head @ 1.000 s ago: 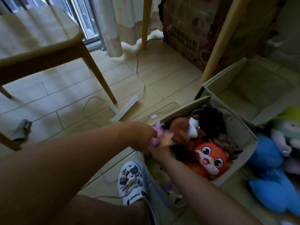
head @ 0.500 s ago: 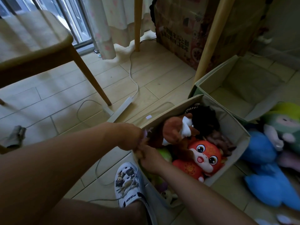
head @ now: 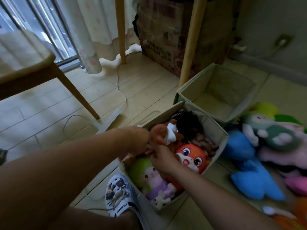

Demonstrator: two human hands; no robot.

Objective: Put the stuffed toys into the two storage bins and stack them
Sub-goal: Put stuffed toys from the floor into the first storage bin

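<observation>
Hands are meeting at the near bin's point(head: 221, 130) left rim, centre of the frame — the left hand point(head: 137, 141) and right hand point(head: 162, 161) are both curling into the toys there, though what each grip is clamped on cannot be told. Red plush point(head: 191, 157), brown plush point(head: 163, 131) and a lilac doll point(head: 157, 181) are sitting packed inside. Behind it, upper right, the second bin point(head: 187, 92) is standing beside loose toys — a blue plush point(head: 245, 165) among them — lying on the floor point(head: 49, 112).

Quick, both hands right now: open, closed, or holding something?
Left hand: at the full bin's near rim, fingers hidden; cannot tell.
Right hand: in among the toys in that bin; grip cannot be told either.
</observation>
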